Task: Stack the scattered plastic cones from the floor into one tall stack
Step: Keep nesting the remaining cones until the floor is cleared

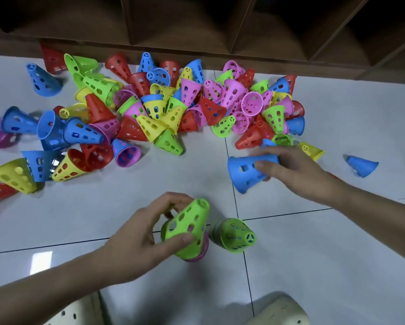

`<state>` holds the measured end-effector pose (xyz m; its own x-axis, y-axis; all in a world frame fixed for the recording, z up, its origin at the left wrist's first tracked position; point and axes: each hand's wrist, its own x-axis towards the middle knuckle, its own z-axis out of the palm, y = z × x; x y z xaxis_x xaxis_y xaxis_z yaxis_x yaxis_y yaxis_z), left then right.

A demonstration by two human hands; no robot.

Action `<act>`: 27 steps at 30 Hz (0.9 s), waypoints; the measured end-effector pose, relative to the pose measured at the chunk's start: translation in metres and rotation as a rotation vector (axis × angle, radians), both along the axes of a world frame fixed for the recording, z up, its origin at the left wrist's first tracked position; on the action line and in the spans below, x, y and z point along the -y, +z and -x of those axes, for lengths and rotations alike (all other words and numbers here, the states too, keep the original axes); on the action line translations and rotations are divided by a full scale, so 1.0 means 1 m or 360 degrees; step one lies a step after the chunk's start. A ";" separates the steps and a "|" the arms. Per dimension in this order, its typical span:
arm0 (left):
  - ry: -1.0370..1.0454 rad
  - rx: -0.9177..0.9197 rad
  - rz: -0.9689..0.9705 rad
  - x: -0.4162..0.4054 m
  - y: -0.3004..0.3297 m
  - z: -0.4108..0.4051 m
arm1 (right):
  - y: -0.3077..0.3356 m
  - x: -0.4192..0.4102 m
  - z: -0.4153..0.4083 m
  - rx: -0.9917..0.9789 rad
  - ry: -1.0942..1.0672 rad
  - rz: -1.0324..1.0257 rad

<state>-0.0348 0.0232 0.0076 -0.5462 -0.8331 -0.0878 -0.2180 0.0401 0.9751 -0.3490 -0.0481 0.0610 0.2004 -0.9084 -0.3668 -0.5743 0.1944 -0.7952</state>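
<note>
Cones (164,106) unmarked; fingers (263,165) grip blue cone (246,171).

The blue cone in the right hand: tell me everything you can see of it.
The blue cone looks like smooth, glossy plastic with rows of squarish holes through its wall. It lies tilted, flared wide rim toward the lower left and narrow top to the right, hidden in the right hand. The fingers curl over its narrow end; a fingertip lies on its side. Whether it rests on the white tiled floor or is lifted, I cannot tell.
</note>
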 end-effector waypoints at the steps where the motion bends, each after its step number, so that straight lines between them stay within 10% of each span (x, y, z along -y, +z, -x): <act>1: -0.0041 0.0034 0.0027 -0.004 -0.002 0.001 | 0.006 -0.012 0.006 -0.0039 0.0029 0.0023; 15: -0.0376 0.0336 0.0275 0.017 -0.045 -0.012 | -0.021 -0.066 0.020 -0.0458 0.0664 0.0296; 27: -0.0571 0.1753 0.0919 0.189 -0.104 -0.011 | -0.112 0.058 0.029 -0.0596 -0.0037 0.0332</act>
<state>-0.0237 -0.1660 -0.0965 -0.6160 -0.7238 -0.3108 -0.7800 0.6157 0.1121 -0.3775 -0.1061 -0.0507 0.0666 -0.9736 -0.2183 -0.8283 0.0680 -0.5561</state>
